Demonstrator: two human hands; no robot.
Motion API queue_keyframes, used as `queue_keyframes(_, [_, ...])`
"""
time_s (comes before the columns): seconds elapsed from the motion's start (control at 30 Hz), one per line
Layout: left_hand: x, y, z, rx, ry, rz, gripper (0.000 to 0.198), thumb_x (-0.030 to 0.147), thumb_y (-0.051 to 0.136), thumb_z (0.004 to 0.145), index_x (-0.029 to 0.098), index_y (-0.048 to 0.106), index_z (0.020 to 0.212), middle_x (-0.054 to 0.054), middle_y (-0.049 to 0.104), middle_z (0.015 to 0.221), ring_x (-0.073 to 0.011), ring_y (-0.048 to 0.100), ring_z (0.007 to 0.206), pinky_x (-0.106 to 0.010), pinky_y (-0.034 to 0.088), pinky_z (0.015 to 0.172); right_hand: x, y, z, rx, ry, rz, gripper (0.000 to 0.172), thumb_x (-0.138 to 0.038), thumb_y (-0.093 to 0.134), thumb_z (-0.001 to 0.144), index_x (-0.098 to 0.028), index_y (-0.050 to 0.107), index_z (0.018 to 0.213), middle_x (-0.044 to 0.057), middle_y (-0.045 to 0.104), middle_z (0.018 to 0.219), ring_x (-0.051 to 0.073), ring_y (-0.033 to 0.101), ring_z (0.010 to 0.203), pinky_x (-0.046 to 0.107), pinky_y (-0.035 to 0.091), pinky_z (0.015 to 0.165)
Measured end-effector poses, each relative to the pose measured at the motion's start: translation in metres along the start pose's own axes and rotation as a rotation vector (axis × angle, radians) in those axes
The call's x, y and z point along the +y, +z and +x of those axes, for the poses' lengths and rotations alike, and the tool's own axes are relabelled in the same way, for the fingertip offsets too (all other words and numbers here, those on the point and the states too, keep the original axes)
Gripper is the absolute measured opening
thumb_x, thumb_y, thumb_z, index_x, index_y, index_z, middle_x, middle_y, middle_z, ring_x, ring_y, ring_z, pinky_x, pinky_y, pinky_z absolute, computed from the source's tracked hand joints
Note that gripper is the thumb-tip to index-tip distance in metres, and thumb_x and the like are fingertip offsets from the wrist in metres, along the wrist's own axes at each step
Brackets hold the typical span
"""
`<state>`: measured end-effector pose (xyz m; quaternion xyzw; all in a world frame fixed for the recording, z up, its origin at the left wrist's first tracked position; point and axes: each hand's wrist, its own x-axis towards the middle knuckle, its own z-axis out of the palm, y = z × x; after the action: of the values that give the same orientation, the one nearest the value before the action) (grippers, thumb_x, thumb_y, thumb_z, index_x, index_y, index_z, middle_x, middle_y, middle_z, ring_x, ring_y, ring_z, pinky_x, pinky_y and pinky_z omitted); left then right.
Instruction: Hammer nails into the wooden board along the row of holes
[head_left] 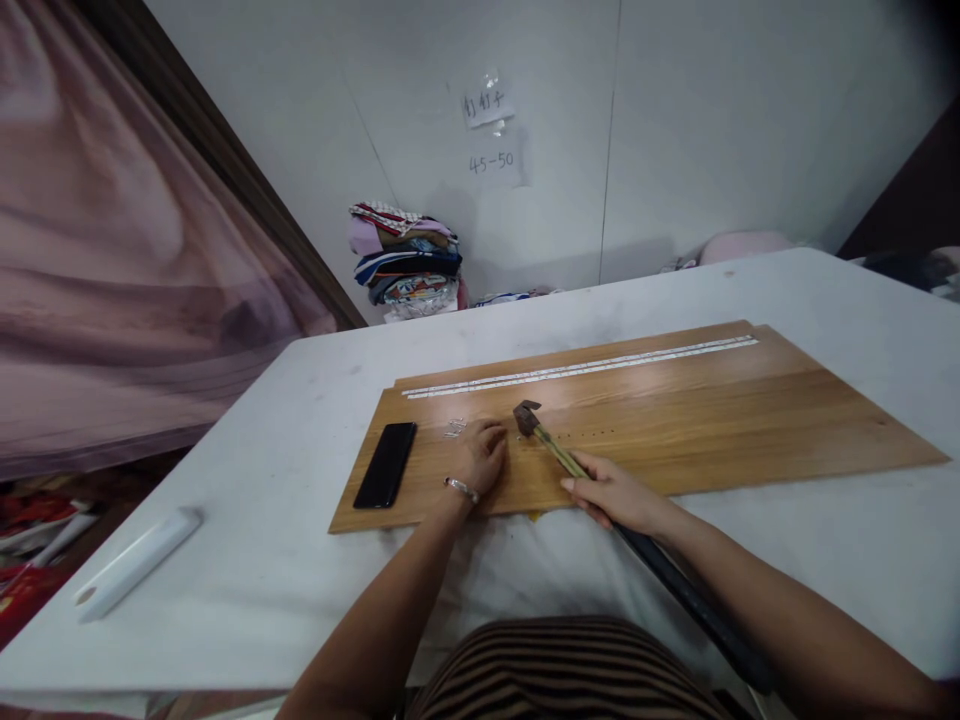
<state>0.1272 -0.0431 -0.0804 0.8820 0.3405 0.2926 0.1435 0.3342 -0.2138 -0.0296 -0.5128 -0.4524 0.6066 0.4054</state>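
My right hand [611, 492] is closed round the handle of a hammer [555, 447], whose brown claw head is over the wooden board [697, 410]. My left hand [482, 452], with a bracelet at the wrist, rests on the board left of the hammer head. Its fingers are curled, and whatever they may hold is too small to make out. Loose nails [454, 428] lie just beyond it. A row of small dark dots [585, 434] runs along the board to the right of the hammer head.
A black phone [385, 465] lies on the board's left end. Two white measuring strips [585, 368] run along its far side. On the white table [247, 490] is a white plastic piece [139, 563]. Folded clothes [409, 255] are stacked behind.
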Motion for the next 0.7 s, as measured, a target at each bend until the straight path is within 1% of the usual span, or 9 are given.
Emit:
queue_keyframes(0.17, [0.0011,-0.0001,0.0004,0.002,-0.001,-0.003,0.019,0.018,0.058,0.087,0.020,0.075,0.095,-0.008,0.072,0.106,-0.0217,0.065,0.101,-0.042,0.054,0.095,-0.0004,-0.0002,0.0002,-0.018,0.013,0.010,0.036,-0.048,0.063,0.082,-0.020,0.053,0.103,-0.010,0.047,0.056,0.005,0.036,0.035,0.021,0.026,0.036])
queue_keyframes(0.4, [-0.0018,0.0021,0.0002,0.000,-0.010,0.001,0.018,0.017,0.059,0.086,0.020,0.075,0.095,-0.008,0.073,0.107,-0.0215,0.065,0.101,-0.043,0.053,0.096,-0.0025,0.0002,0.0000,0.000,-0.006,-0.015,0.032,-0.045,0.060,0.084,-0.020,0.052,0.101,-0.010,0.048,0.055,0.007,0.038,0.036,0.021,0.027,0.037])
queue_keyframes(0.6, [-0.0023,0.0023,-0.0001,0.005,0.005,0.000,0.018,0.018,0.059,0.087,0.019,0.075,0.095,-0.009,0.072,0.107,-0.0218,0.065,0.102,-0.042,0.053,0.095,0.0014,0.0005,0.0024,0.003,-0.007,-0.003,0.030,-0.047,0.061,0.082,-0.021,0.049,0.092,-0.010,0.047,0.055,0.006,0.036,0.035,0.021,0.025,0.036])
queue_keyframes(0.7, [-0.0019,0.0023,0.0000,0.007,0.004,-0.002,0.017,0.018,0.059,0.087,0.019,0.074,0.095,-0.009,0.072,0.106,-0.0222,0.065,0.101,-0.043,0.053,0.096,0.0003,0.0004,0.0015,0.003,-0.029,-0.007,0.029,-0.046,0.061,0.084,-0.021,0.050,0.093,-0.010,0.047,0.055,0.006,0.036,0.036,0.021,0.026,0.037])
